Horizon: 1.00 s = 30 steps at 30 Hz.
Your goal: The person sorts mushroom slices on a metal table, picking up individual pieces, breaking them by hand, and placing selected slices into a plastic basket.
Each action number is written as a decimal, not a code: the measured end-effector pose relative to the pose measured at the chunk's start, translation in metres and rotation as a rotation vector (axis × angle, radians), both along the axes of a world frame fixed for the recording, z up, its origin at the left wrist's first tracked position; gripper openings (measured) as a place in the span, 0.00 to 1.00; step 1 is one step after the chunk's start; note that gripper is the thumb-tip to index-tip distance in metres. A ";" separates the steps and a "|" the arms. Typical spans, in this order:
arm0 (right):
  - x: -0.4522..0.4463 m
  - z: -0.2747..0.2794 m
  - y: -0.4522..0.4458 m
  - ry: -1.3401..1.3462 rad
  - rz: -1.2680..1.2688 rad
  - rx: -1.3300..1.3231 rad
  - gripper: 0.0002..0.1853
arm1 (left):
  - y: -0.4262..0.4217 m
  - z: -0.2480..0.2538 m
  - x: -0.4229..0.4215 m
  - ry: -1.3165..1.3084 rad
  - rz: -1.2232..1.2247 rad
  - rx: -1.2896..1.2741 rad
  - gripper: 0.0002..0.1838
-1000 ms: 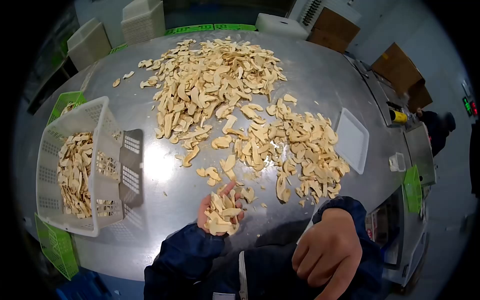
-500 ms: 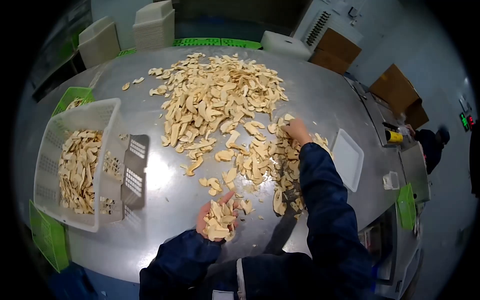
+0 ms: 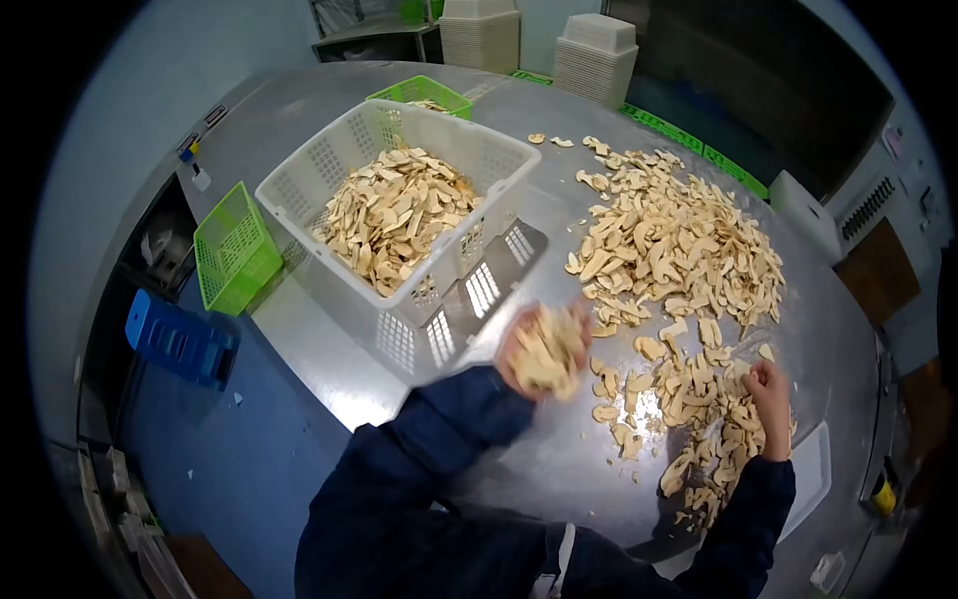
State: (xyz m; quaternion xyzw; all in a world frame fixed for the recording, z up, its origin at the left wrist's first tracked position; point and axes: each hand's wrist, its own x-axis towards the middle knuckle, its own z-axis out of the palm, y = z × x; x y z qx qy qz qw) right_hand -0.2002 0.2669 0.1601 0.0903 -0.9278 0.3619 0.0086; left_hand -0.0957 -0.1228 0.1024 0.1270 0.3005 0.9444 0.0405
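Basket, white (image 3: 467,144): 1 | left hand (image 3: 510,353): cupping slices (image 3: 547,356) | right hand (image 3: 769,395): curled, contents unclear

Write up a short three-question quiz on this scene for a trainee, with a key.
1. Multiple choice: what does the left hand hold?
A) a green basket
B) a handful of slices
C) a white tray

2. Fill in: seen from the head camera, the right hand is at the loose slices, to the ____ of the white basket.

3. True or false: the white basket is empty.

Key
1. B
2. right
3. False; a heap of slices lies in it.
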 end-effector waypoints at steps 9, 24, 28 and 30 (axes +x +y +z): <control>0.076 -0.008 -0.004 -0.212 0.035 -0.261 0.01 | -0.221 0.162 -0.058 -0.117 0.809 -0.421 0.30; 0.151 -0.063 -0.084 -0.432 -0.038 -0.895 0.06 | 0.104 -0.001 0.032 -0.179 -0.391 -0.774 0.24; 0.160 -0.075 -0.077 -0.457 -0.069 -0.981 0.09 | 0.120 -0.014 0.040 -0.244 -0.259 -0.763 0.17; 0.162 -0.078 -0.072 -0.458 -0.057 -1.012 0.08 | 0.120 -0.018 0.040 -0.261 -0.255 -0.829 0.16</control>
